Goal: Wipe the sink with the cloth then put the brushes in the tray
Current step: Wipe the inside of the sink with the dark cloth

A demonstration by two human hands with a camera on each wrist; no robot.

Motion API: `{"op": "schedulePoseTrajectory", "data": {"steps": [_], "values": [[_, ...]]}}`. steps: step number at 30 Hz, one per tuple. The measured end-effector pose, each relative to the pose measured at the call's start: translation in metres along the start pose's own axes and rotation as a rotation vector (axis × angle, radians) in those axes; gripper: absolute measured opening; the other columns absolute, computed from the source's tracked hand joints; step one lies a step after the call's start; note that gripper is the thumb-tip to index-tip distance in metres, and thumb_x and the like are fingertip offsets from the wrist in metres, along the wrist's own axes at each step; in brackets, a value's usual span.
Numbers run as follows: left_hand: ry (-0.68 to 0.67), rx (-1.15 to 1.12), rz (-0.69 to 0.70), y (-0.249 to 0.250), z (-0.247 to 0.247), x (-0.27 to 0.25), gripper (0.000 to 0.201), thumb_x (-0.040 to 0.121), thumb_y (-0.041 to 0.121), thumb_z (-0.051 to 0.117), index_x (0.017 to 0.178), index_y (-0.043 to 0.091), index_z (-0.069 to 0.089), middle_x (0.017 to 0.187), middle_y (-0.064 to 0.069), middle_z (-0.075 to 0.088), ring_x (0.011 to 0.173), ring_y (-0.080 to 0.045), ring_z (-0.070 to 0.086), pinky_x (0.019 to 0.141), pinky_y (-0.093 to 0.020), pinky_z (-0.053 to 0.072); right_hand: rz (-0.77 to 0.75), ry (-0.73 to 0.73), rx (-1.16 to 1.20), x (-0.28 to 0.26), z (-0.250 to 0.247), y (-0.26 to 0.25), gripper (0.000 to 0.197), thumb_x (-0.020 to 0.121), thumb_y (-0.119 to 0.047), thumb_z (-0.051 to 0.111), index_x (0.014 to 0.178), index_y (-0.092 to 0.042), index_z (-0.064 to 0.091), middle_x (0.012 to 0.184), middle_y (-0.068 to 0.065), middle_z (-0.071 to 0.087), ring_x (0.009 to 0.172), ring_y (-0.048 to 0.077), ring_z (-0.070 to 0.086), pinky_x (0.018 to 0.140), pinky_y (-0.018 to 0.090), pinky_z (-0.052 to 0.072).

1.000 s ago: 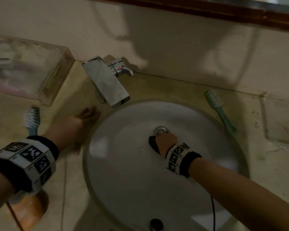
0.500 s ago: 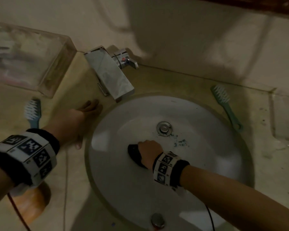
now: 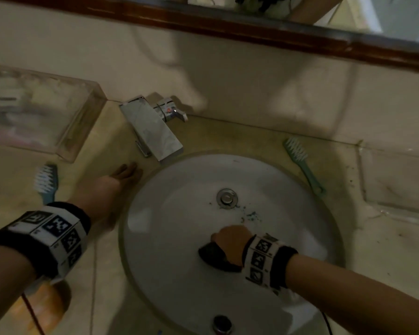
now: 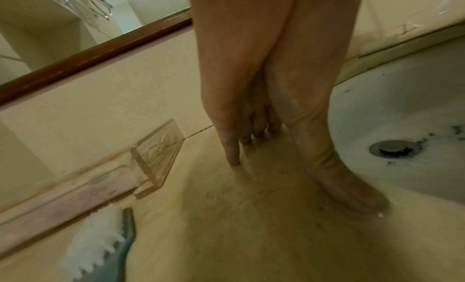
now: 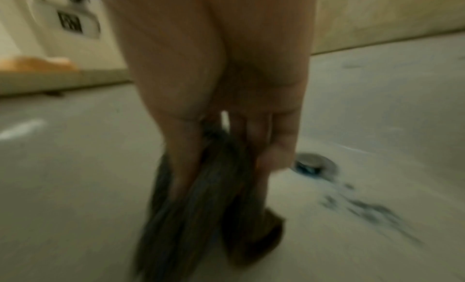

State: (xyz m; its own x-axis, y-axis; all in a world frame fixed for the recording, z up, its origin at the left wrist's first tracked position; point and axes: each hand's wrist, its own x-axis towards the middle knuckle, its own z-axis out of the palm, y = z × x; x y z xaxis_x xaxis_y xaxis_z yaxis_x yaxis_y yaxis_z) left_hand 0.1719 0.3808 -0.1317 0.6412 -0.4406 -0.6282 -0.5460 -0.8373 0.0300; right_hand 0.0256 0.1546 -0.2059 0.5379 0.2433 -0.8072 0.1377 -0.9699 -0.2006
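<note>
Head view: our right hand (image 3: 230, 240) bunches the dark cloth (image 3: 215, 258) in the sink (image 3: 169, 281); blue specks (image 3: 250, 215) lie just beyond, toward the drain (image 3: 226, 198).

The round white sink (image 3: 169, 238) is sunk into the table, with dark blue-grey specks smeared just beside its metal drain. The dark cloth (image 3: 215, 256) lies bunched low in the basin, near the drain. A blue brush (image 3: 46, 182) with white bristles lies on the table left of the sink, just in front of the clear tray (image 3: 65, 143). A green brush (image 3: 302, 165) lies right of the sink, near the wall.
</note>
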Motion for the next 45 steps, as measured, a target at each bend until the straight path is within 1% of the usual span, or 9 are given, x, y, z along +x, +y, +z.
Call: {"op": "schedulePoseTrajectory", "data": {"steps": [6, 11, 15, 18, 20, 27, 33, 38, 45], "values": [[0.074, 0.245, -0.023, 0.030, -0.009, -0.009, 0.059, 0.094, 0.034, 0.050, 0.147, 0.017, 0.029, 0.153, -0.008, 0.032, 0.136, -0.021, 0.042, 0.111, -0.031, 0.039, 0.060, 0.052, 0.188, -0.047, -0.008, 0.048, 0.067, 0.092, -0.030, 0.057, 0.149, -0.022, 0.022, 0.151, 0.012, 0.033, 0.137, 0.028, 0.035, 0.113, 0.037, 0.029], [0.326, 0.387, 0.378, 0.110, -0.008, -0.004, 0.023, 0.042, 0.009, 0.085, 0.040, 0.014, 0.062, 0.041, -0.002, 0.060, 0.032, -0.013, 0.058, 0.035, -0.014, 0.045, 0.160, 0.219, -0.012, -0.097, -0.024, 0.113, 0.069, 0.094, -0.030, 0.053, 0.151, -0.027, 0.014, 0.160, 0.006, 0.004, 0.148, 0.022, 0.011, 0.118, 0.034, 0.019], [-0.141, 0.394, 0.503, 0.189, 0.017, 0.016, 0.013, 0.084, 0.017, 0.066, 0.077, 0.006, 0.066, 0.081, -0.014, 0.064, 0.072, -0.022, 0.063, 0.076, -0.029, 0.051, 0.171, 0.076, -0.201, -0.127, -0.017, 0.137, 0.078, 0.091, -0.033, 0.057, 0.152, -0.027, 0.009, 0.159, 0.007, -0.019, 0.148, 0.023, -0.012, 0.121, 0.036, 0.007], [-0.319, 0.330, 0.504, 0.221, 0.053, 0.031, 0.046, 0.093, 0.021, 0.057, 0.055, 0.015, 0.032, 0.059, -0.002, 0.033, 0.050, -0.011, 0.027, 0.058, -0.024, 0.036, 0.166, 0.023, -0.239, -0.146, -0.003, 0.142, 0.078, 0.090, -0.036, 0.058, 0.152, -0.027, 0.011, 0.158, 0.006, -0.021, 0.148, 0.022, -0.014, 0.121, 0.035, 0.006], [-0.365, 0.341, 0.503, 0.231, 0.070, 0.038, 0.027, 0.092, 0.023, 0.059, 0.069, 0.012, 0.051, 0.073, -0.009, 0.051, 0.053, -0.015, 0.034, 0.064, -0.026, 0.040, 0.153, 0.028, -0.226, -0.153, 0.009, 0.143, 0.076, 0.090, -0.034, 0.057, 0.151, -0.026, 0.013, 0.158, 0.005, -0.021, 0.148, 0.021, -0.014, 0.121, 0.034, 0.006], [-0.120, 0.228, 0.561, 0.246, 0.075, 0.053, 0.036, 0.095, 0.011, 0.049, 0.130, 0.004, 0.047, 0.137, -0.017, 0.043, 0.123, -0.032, 0.045, 0.094, -0.041, 0.043, 0.131, 0.113, -0.080, -0.156, 0.043, 0.152, 0.065, 0.094, -0.033, 0.051, 0.150, -0.026, 0.020, 0.160, 0.003, -0.015, 0.147, 0.018, -0.016, 0.106, 0.027, -0.018], [0.286, 0.028, 0.784, 0.275, 0.073, 0.072, 0.048, 0.039, 0.014, 0.093, 0.081, 0.010, 0.072, 0.085, -0.008, 0.072, 0.065, -0.019, 0.068, 0.036, -0.017, 0.047, 0.099, 0.131, -0.064, -0.154, 0.044, 0.160, 0.066, 0.092, -0.033, 0.054, 0.150, -0.022, 0.023, 0.161, 0.003, -0.009, 0.133, 0.013, -0.028, 0.106, 0.026, -0.019], [0.333, 0.097, 1.021, 0.291, 0.105, 0.073, 0.019, 0.058, 0.018, 0.080, 0.077, 0.018, 0.078, 0.081, -0.002, 0.077, 0.065, -0.014, 0.072, 0.042, -0.016, 0.052, 0.102, 0.309, -0.152, -0.154, 0.054, 0.168, 0.068, 0.030, -0.054, 0.090, 0.090, -0.023, 0.078, 0.116, 0.004, 0.071, 0.111, 0.020, 0.066, 0.094, 0.033, 0.037], [0.372, 0.260, 0.970, 0.284, 0.118, 0.083, 0.035, 0.075, 0.019, 0.046, 0.074, 0.015, 0.081, 0.083, -0.005, 0.080, 0.073, -0.020, 0.076, 0.060, -0.029, 0.062, 0.070, 0.342, -0.075, -0.152, 0.059, 0.168, 0.065, 0.027, -0.058, 0.088, 0.083, -0.025, 0.079, 0.111, -0.002, 0.073, 0.106, 0.016, 0.068, 0.086, 0.031, 0.053]]}}
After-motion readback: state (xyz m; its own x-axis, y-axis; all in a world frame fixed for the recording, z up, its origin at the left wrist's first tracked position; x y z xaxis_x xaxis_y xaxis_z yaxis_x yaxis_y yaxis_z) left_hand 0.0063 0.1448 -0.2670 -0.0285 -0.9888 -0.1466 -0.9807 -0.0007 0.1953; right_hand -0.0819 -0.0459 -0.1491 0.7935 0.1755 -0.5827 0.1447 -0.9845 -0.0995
